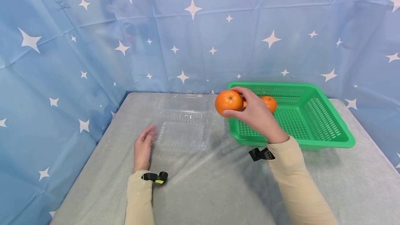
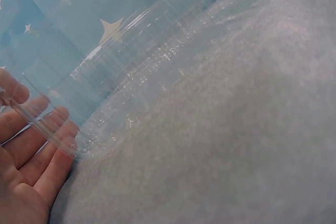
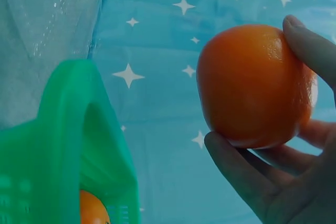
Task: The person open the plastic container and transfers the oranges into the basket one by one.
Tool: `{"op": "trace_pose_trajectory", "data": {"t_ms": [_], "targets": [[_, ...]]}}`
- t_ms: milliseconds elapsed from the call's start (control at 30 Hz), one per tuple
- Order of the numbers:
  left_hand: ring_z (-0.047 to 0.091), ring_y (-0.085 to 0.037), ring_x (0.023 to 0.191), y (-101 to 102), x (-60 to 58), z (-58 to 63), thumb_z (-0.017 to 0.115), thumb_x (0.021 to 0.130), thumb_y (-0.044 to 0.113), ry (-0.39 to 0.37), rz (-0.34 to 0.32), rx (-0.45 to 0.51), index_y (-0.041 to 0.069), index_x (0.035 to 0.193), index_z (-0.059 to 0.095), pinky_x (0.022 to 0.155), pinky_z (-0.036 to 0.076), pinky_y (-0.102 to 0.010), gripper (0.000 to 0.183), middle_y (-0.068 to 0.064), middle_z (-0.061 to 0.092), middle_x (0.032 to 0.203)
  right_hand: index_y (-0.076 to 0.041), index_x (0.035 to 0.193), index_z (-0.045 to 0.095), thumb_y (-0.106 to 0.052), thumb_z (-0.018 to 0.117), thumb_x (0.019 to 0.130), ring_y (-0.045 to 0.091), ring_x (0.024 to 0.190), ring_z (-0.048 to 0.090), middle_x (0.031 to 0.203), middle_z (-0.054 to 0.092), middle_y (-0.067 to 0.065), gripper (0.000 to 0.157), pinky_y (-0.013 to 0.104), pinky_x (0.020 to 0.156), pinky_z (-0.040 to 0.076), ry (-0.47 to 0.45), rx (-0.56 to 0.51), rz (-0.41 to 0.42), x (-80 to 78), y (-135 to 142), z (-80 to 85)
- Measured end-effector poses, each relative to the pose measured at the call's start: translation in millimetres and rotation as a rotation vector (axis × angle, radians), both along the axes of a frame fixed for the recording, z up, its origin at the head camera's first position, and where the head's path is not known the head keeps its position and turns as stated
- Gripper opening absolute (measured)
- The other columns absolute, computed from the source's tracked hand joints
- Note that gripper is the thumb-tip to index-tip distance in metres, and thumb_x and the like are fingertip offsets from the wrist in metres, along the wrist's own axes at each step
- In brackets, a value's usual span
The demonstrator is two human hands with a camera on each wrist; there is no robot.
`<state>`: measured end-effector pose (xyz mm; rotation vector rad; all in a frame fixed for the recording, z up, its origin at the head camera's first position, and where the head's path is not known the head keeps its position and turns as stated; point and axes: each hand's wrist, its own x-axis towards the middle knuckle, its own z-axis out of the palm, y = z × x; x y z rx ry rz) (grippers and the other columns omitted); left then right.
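My right hand (image 1: 254, 112) grips an orange (image 1: 229, 102) between thumb and fingers, above the left rim of a green plastic basket (image 1: 339, 124). The right wrist view shows the held orange (image 3: 252, 85) raised clear of the basket wall (image 3: 68, 119). Behind the hand, another orange (image 1: 269, 103) lies in the basket, partly hidden. To the left, a clear plastic clamshell box (image 1: 181, 134) lies on the table with its lid raised. My left hand (image 1: 144, 148) is beside its left edge; in the left wrist view, the fingers (image 2: 39, 169) are fairly straight against the clear side.
A grey cloth covers the table (image 1: 203, 190). Blue star-patterned curtain (image 1: 212, 30) hangs behind the table and along its left side. The basket's raised rim stands to the right of the box.
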<state>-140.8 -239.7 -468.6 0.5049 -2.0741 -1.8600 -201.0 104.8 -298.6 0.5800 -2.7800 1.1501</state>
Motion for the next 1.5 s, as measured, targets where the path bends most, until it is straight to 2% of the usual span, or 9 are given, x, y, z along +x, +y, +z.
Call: {"op": "trace_pose_trajectory", "data": {"t_ms": [500, 767, 1000, 1167, 1500], "targets": [[0.051, -0.008, 0.108, 0, 1.5, 0.2, 0.05, 0.089, 0.03, 0.022, -0.008, 0.02, 0.022, 0.121, 0.055, 0.093, 0.038, -0.03, 0.033, 0.007, 0.054, 0.12, -0.025, 0.131, 0.036, -0.059, 0.065, 0.066, 0.017, 0.094, 0.05, 0.124, 0.041, -0.005, 0.078, 0.038, 0.069, 0.047, -0.054, 0.04, 0.04, -6.0, 20, 0.7], [0.051, -0.008, 0.108, -1, 2.3, -0.9, 0.05, 0.089, 0.031, 0.021, -0.014, 0.022, 0.021, 0.121, 0.055, 0.093, 0.038, -0.029, 0.033, 0.007, 0.054, 0.12, -0.025, 0.134, 0.034, -0.057, 0.065, 0.067, 0.02, 0.095, 0.051, 0.126, 0.041, -0.002, 0.08, 0.041, 0.071, 0.046, -0.007, 0.094, 0.05, -7.8, 27, 1.7], [0.05, -0.008, 0.108, -1, 2.4, -1.1, 0.05, 0.089, 0.031, 0.012, -0.01, 0.022, 0.022, 0.121, 0.055, 0.094, 0.037, -0.031, 0.033, 0.008, 0.054, 0.12, -0.03, 0.134, 0.034, -0.059, 0.064, 0.067, 0.02, 0.095, 0.05, 0.125, 0.039, -0.001, 0.079, 0.043, 0.072, 0.045, 0.04, 0.151, 0.087, -8.6, 27, 6.2], [0.05, -0.007, 0.108, 0, 2.1, 0.0, 0.05, 0.089, 0.031, 0.007, -0.007, 0.023, 0.023, 0.121, 0.054, 0.094, 0.036, -0.031, 0.033, 0.009, 0.054, 0.12, -0.024, 0.133, 0.038, -0.056, 0.065, 0.068, 0.021, 0.095, 0.049, 0.122, 0.04, 0.001, 0.078, 0.044, 0.073, 0.045, 0.049, 0.191, 0.092, -14.1, 35, 4.3], [0.05, -0.008, 0.108, -1, 2.1, 1.5, 0.049, 0.09, 0.032, 0.006, -0.025, 0.03, 0.022, 0.122, 0.054, 0.094, 0.035, -0.031, 0.035, 0.009, 0.054, 0.12, -0.019, 0.13, 0.039, -0.056, 0.065, 0.068, 0.023, 0.097, 0.048, 0.124, 0.04, 0.004, 0.077, 0.043, 0.074, 0.044, -0.019, 0.287, 0.101, -25.4, 58, -2.4]]}}
